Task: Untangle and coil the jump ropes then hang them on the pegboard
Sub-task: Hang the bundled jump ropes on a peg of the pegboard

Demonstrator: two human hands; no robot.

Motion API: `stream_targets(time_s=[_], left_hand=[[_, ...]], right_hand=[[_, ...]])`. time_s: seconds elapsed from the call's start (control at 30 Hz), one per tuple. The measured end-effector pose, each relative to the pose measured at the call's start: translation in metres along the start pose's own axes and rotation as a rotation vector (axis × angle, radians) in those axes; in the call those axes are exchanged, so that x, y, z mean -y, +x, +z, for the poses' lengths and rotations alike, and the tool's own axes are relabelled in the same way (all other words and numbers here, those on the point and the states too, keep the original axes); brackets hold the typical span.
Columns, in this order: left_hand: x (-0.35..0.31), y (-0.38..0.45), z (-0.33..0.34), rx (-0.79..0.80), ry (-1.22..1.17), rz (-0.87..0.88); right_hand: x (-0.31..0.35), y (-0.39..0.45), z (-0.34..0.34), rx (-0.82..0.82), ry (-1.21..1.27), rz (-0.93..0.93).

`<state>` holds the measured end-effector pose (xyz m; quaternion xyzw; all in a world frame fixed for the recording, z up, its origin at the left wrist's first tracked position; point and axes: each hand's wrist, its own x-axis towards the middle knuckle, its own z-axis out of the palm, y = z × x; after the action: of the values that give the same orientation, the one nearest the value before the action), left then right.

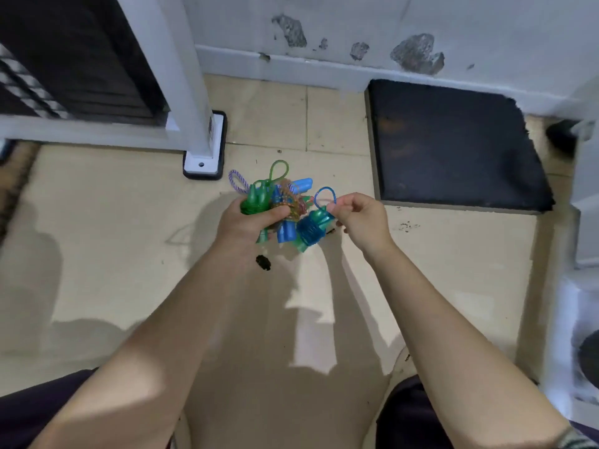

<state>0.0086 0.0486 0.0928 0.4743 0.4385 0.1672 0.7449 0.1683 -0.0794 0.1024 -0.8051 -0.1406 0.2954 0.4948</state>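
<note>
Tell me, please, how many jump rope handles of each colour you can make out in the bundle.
Green handles: 2, gripped by the left hand
Blue handles: 3, one dangling from the loop pinched by the right hand
Total: 5 discernible; the tangle may hide more.

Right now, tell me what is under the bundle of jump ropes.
Under the bundle of jump ropes lies beige tiled floor with a small dark spot. The left hand gripping it and the right hand pinching a blue loop hide the rest.
</note>
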Motion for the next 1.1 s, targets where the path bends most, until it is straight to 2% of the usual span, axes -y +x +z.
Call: stream_targets(time_s=[0.3,0.47,0.57,0.7,0.87,1.0,1.1], left_hand=[[-0.193,-0.242,0.021,0.165,0.053,0.43],[-0.237,-0.346,0.023,0.381,-0.116,0.545],[-0.248,-0.368,0.029,0.404,-0.128,0.593],[-0.25,-0.336,0.031,0.252,-0.08,0.599],[-0.235,-0.237,0.037,0.083,-0.001,0.516],[-0.219,-0.139,0.056,0.133,-0.063,0.445],[-0.208,-0.075,0.066,0.251,-0.161,0.353]], right_hand=[[0.213,-0.207,-0.105,-0.044,0.056,-0.498],[0.272,-0.309,-0.133,0.016,0.09,-0.708],[0.285,-0.333,-0.137,0.092,0.111,-0.754],[0.281,-0.308,-0.14,0.133,0.15,-0.701],[0.262,-0.217,-0.12,0.188,0.139,-0.625],[0.246,-0.117,-0.082,0.174,0.106,-0.617],[0.231,-0.051,-0.055,0.094,0.123,-0.633]])
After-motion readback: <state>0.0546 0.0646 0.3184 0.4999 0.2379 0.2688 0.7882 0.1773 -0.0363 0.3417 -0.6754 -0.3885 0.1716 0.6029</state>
